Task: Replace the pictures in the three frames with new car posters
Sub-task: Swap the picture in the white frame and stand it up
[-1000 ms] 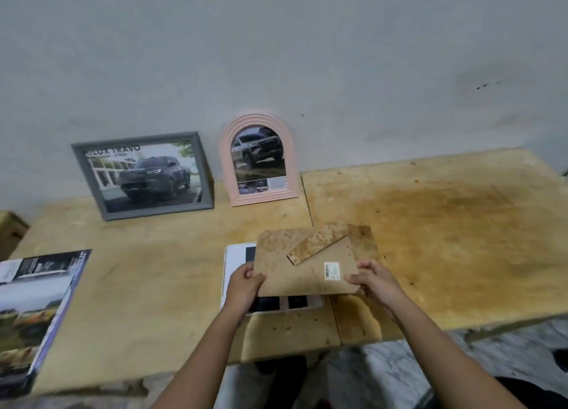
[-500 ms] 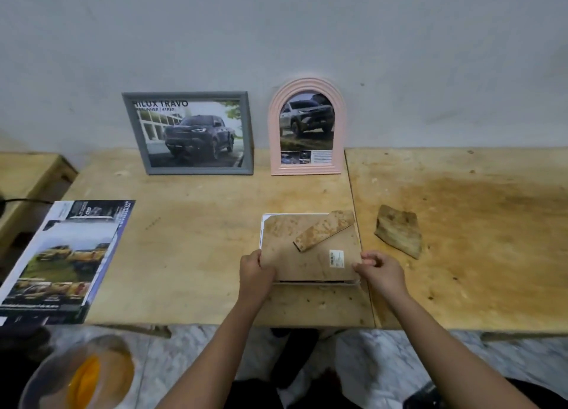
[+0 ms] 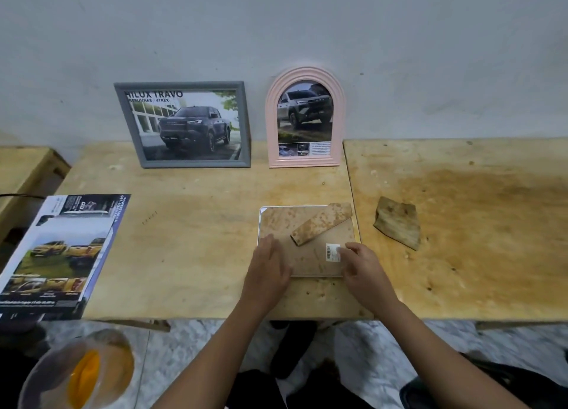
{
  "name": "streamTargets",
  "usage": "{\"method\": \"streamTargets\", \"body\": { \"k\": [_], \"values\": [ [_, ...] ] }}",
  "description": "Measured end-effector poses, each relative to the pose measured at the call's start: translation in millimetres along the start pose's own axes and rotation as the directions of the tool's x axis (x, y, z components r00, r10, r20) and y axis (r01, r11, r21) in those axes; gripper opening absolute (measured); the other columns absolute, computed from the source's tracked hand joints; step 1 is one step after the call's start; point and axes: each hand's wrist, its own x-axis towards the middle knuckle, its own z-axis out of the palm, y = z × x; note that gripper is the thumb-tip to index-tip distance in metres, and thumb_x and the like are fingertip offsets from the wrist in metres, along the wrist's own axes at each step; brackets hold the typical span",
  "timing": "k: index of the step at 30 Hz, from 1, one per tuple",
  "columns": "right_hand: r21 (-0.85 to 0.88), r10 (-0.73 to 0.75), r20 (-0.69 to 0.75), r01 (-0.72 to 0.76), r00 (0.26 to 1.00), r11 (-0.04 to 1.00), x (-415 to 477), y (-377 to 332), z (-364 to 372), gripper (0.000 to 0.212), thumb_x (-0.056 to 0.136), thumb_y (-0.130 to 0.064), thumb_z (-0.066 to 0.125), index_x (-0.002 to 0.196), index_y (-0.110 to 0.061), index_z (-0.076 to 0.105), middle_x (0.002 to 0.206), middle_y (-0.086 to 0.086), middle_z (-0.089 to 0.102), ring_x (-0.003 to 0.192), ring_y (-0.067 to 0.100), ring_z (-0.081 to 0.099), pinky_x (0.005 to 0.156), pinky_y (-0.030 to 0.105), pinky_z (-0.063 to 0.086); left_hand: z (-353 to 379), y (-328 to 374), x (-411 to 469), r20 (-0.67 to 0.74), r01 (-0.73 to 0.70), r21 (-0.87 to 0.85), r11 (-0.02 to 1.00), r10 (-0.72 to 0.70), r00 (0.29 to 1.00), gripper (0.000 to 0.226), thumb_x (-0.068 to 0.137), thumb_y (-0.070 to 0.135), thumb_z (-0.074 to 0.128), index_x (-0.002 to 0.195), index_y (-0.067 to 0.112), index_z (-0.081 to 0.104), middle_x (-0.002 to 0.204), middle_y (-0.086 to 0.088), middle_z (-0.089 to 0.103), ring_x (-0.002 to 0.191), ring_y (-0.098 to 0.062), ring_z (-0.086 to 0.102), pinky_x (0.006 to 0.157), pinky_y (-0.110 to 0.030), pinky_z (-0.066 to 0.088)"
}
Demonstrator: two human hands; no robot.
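Note:
A white frame [image 3: 260, 224] lies face down on the wooden table [image 3: 190, 224], its brown backing board [image 3: 310, 255] with a folded stand and a barcode sticker facing up. My left hand [image 3: 269, 264] presses flat on the board's near left corner. My right hand [image 3: 361, 264] rests with fingers on the near right corner, beside the sticker. A grey frame [image 3: 187, 124] and a pink arched frame [image 3: 304, 116] lean on the wall, each showing a pickup truck picture. A car brochure [image 3: 61, 255] lies at the table's left edge.
A torn piece of brown board [image 3: 398, 222] lies on the right table half. A low wooden bench [image 3: 24, 168] stands at far left. A clear tub with something orange [image 3: 80, 375] sits on the floor, lower left.
The backing board was lowered from my hands onto the white frame. My hands went from gripping its lower corners to pressing on top of it.

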Motion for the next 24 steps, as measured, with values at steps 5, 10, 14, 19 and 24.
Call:
{"method": "streamTargets", "body": {
  "k": [5, 10, 14, 19, 24],
  "values": [
    [0.009, -0.024, 0.072, 0.024, 0.997, 1.0, 9.5, 1.4, -1.3, 0.029, 0.075, 0.005, 0.063, 0.102, -0.002, 0.069, 0.113, 0.019, 0.058, 0.101, 0.04, 0.055, 0.078, 0.04, 0.049, 11.3, 5.6, 14.4, 0.219, 0.028, 0.234, 0.972, -0.081, 0.972, 0.07, 0.097, 0.05, 0.031, 0.15, 0.016, -0.001, 0.156, -0.014, -0.011, 0.144, -0.031, -0.011, 0.118, -0.039, 0.002],
    [0.08, 0.12, 0.238, -0.142, 0.964, 0.987, 32.9, -1.2, -13.9, 0.036, 0.07, -0.005, 0.077, 0.104, -0.011, 0.069, 0.109, -0.002, 0.042, 0.102, 0.011, 0.043, 0.082, 0.009, 0.032, 6.9, 15.2, 27.3, 0.311, 0.097, 0.262, 0.96, -0.179, 0.934, 0.075, 0.096, 0.047, 0.038, 0.149, 0.014, -0.003, 0.155, -0.016, -0.013, 0.143, -0.035, -0.011, 0.117, -0.041, 0.0],
    [0.095, 0.14, 0.267, -0.171, 0.953, 0.981, 36.3, -1.9, -17.3, 0.037, 0.067, -0.006, 0.08, 0.103, -0.01, 0.069, 0.111, -0.001, 0.045, 0.099, 0.008, 0.045, 0.082, 0.01, 0.035, 4.2, 20.5, 33.6, 0.341, 0.11, 0.268, 0.957, -0.201, 0.919, 0.079, 0.094, 0.044, 0.044, 0.149, 0.011, -0.002, 0.155, -0.018, -0.011, 0.142, -0.04, -0.008, 0.117, -0.042, 0.001],
    [-0.007, 0.062, 0.239, -0.062, 0.969, 0.998, 21.3, -4.4, -10.4, 0.03, 0.089, -0.012, 0.057, 0.118, -0.012, 0.065, 0.138, 0.003, 0.046, 0.121, 0.022, 0.05, 0.095, 0.023, 0.039, 0.3, 23.8, 38.8, 0.355, 0.116, 0.253, 0.96, -0.204, 0.912, 0.081, 0.091, 0.043, 0.052, 0.148, 0.01, 0.005, 0.154, -0.018, -0.002, 0.141, -0.039, 0.002, 0.114, -0.045, 0.017],
    [-0.083, 0.016, 0.325, 0.012, 0.945, 0.996, 10.1, -11.0, -6.1, 0.043, 0.1, -0.013, 0.036, 0.143, -0.014, 0.037, 0.157, 0.005, 0.015, 0.145, 0.017, 0.016, 0.111, 0.024, 0.021, -3.0, 30.2, 42.5, 0.409, 0.075, 0.27, 0.96, -0.185, 0.894, 0.082, 0.088, 0.038, 0.054, 0.147, 0.011, 0.004, 0.155, -0.011, -0.003, 0.143, -0.031, -0.001, 0.11, -0.049, 0.021]
  ]
}}
